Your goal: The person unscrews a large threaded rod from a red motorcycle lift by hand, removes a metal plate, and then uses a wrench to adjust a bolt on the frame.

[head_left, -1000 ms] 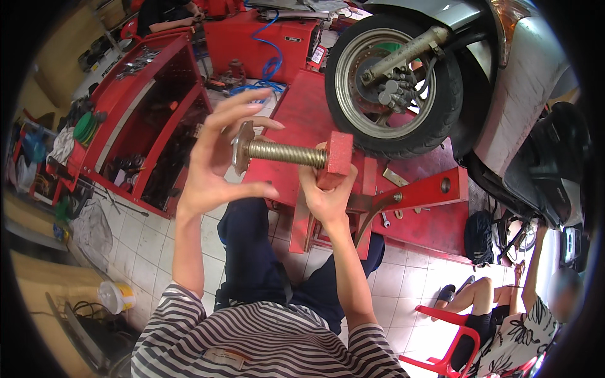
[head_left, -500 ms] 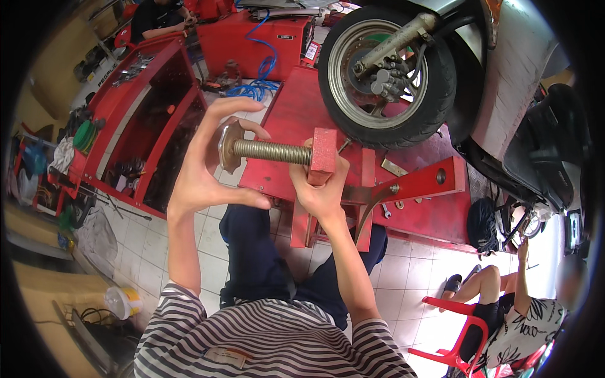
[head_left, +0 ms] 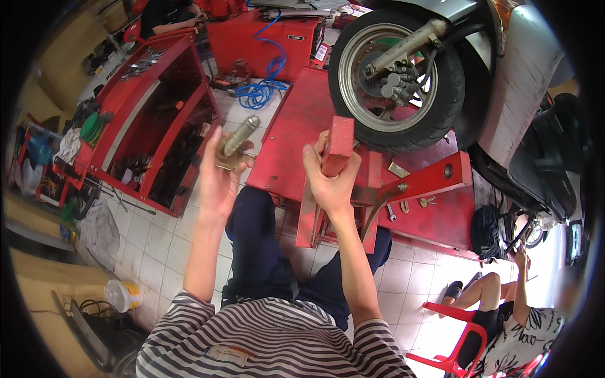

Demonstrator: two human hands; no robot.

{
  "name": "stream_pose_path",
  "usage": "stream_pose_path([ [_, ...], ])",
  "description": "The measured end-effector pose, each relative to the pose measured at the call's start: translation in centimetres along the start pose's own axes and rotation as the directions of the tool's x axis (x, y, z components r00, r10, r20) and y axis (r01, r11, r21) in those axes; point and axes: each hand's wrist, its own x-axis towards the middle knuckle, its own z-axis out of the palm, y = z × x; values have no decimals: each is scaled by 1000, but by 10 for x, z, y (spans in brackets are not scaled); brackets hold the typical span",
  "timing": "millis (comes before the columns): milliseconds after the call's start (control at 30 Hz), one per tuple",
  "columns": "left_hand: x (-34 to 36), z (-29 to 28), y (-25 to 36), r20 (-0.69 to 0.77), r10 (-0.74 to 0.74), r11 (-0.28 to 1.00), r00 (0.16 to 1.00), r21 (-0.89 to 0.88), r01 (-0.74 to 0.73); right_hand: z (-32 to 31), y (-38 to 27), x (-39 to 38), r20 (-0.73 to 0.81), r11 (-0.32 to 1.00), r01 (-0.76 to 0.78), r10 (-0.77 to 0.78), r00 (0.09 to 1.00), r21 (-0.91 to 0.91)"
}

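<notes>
In my left hand [head_left: 213,176] is a thick threaded clamp screw [head_left: 241,135], its shaft tilted upward and its wide knob-like head in my fingers. It stands apart from the red metal bar [head_left: 340,142] to its right. My right hand [head_left: 331,189] is wrapped round that bar below its square end. Beside my right hand, a second red metal arm [head_left: 435,176] with a round hole slants away to the right. Both pieces stand over the near end of a red platform [head_left: 290,135].
A motorbike's front wheel [head_left: 343,104] stands on the platform. A wrench [head_left: 391,213] and small metal parts lie right of the arms. To the left is a red tool cart [head_left: 205,104]; a blue hose [head_left: 255,94] coils behind. A person sits on a red chair [head_left: 450,362] at lower right.
The screw, which reached to the red bar half a second ago, is now clear of it and tilted up in my left hand. My left fingers have closed round its head. My right hand stays on the bar.
</notes>
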Motion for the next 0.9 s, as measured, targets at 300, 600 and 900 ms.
stream_pose_path([
  [300, 26, -57, -87, 116, -325, 783, 939, -524, 336, 2, -7, 16, -54, 999, -37, 38, 998, 25],
  [600, 45, -76, -142, 122, -222, 941, 967, 285, 181, 3, -2, 21, -96, 999, -13, 18, 995, 46],
  [900, 67, -97, -164, 169, 216, 244, 962, 945, -220, 4, -7, 24, -45, 986, -157, 160, 986, 65],
])
